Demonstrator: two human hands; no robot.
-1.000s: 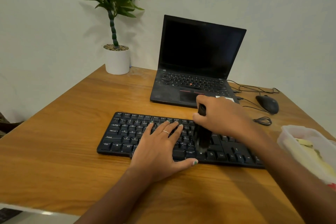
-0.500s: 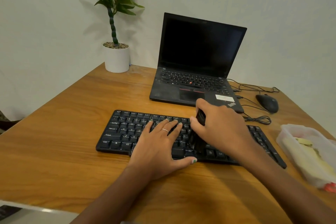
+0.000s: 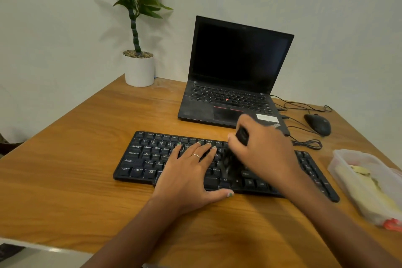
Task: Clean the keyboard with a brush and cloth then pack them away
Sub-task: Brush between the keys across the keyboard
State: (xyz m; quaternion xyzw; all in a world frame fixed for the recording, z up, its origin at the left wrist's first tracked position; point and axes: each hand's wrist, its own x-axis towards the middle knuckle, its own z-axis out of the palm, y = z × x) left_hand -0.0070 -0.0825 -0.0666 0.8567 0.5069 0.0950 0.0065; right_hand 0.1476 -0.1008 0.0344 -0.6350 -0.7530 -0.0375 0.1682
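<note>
A wooden table (image 3: 65, 180) carries an open laptop (image 3: 235, 76) at the back and, in front of it, a black keyboard (image 3: 148, 159) lying flat near the front edge. The left hand (image 3: 191, 172) rests on the keys with fingers straight and spread. The right hand (image 3: 267, 154) is curled around a black brush (image 3: 231, 163), its bristles down on the keys just right of the left fingers.

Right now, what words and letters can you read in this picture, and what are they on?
All on the black keyboard:
"Ctrl" on the bottom-left key, and again right of the brush.
"Alt" on both sides of the left hand.
"Caps Lock", "Shift".
"A", "S", "D", "Z", "X".
Too blurred: the white sticker and logo on the laptop.
</note>
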